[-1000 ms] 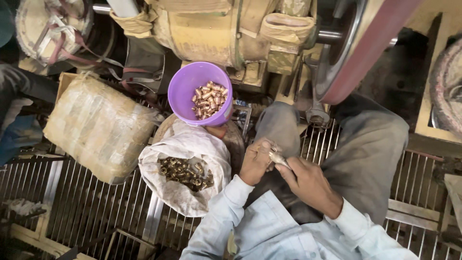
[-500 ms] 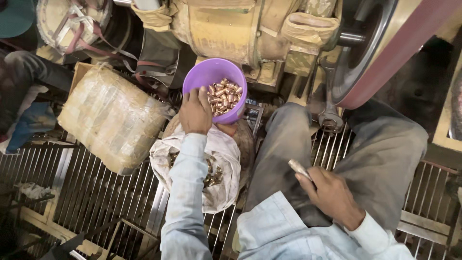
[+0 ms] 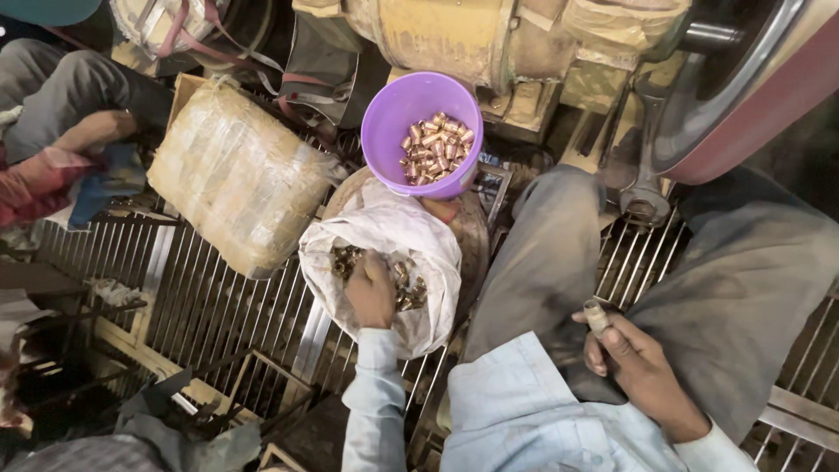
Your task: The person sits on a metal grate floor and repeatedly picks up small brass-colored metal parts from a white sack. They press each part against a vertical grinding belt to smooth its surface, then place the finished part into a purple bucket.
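The left hand [image 3: 370,293] has left the purple bowl [image 3: 411,114], where it was half a second ago, and now sits down inside the white sack [image 3: 384,234] – fingers curled into the dark metal pieces [image 3: 407,293] there, though whether they are clamped on one I cannot tell. The bowl, well above that hand, holds a heap of shiny copper-coloured pieces [image 3: 437,147]. The right hand [image 3: 631,360] rests on the person's lap as before, thumb and fingers closed on a small pale stick-like tool [image 3: 597,316] (its tip pokes up past the knuckles). A tape-wrapped parcel [image 3: 238,173] lies left of the sack on the metal grating [image 3: 210,306].
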